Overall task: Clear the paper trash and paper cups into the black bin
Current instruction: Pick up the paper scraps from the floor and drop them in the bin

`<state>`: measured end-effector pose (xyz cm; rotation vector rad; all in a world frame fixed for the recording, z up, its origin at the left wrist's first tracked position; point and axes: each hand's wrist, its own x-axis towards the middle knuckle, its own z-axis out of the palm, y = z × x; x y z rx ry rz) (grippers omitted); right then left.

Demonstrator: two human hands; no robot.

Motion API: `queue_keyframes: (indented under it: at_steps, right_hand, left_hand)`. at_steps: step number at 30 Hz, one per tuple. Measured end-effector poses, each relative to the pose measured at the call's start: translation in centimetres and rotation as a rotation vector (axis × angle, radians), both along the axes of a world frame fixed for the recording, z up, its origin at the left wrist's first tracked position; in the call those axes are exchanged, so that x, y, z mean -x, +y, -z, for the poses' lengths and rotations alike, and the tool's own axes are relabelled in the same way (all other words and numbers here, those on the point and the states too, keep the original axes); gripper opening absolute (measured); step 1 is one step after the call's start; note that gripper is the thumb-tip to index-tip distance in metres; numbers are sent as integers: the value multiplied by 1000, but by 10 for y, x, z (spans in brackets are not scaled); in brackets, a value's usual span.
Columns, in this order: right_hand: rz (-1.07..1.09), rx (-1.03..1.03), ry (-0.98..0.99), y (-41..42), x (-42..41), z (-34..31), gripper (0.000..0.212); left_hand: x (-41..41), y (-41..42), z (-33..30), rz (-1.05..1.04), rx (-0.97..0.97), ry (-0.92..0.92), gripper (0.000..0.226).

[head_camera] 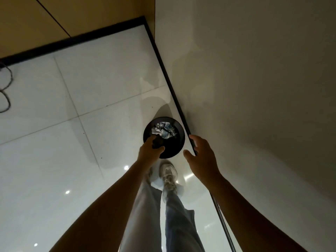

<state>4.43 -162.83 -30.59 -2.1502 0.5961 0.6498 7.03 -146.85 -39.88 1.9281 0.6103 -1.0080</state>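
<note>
A round black bin (175, 142) stands on the glossy white tile floor, close to the wall on the right. Crumpled white and blue paper trash (163, 131) lies inside it. My left hand (151, 149) reaches down over the bin's near left rim, with its fingers curled around the rim. My right hand (200, 151) hovers just right of the bin, fingers relaxed and spread, holding nothing. No paper cup is visible.
A white wall (254, 88) with a black skirting strip (171, 84) runs along the right. Wooden panelling (54, 19) closes the far side. A dark cable (5, 91) loops on the floor at far left. My legs and white shoe (168, 175) stand below the bin.
</note>
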Motion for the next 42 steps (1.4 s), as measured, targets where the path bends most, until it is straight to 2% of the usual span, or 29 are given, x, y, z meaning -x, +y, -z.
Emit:
queue_keyframes:
  at_steps: [6, 14, 20, 25, 33, 42]
  right_hand:
    - [-120, -10, -16, 9, -17, -31, 51]
    - [-340, 20, -45, 29, -26, -104, 52]
    - [-653, -60, -132, 75, -12, -152, 48]
    - [-977, -83, -184, 130, 23, -188, 49]
    - [-1533, -189, -196, 231, 162, -238, 48]
    - [-2108, -293, -229, 311, 426, -270, 49]
  left_hand:
    - [17, 41, -56, -176, 34, 12, 54]
    - [49, 82, -178, -380, 53, -107, 45]
    - [115, 108, -256, -644, -3, -224, 45]
    - [214, 123, -303, -959, -49, -300, 44]
    - [427, 120, -353, -1500, -184, -375, 42]
    - [688, 53, -366, -2041, -358, -401, 42]
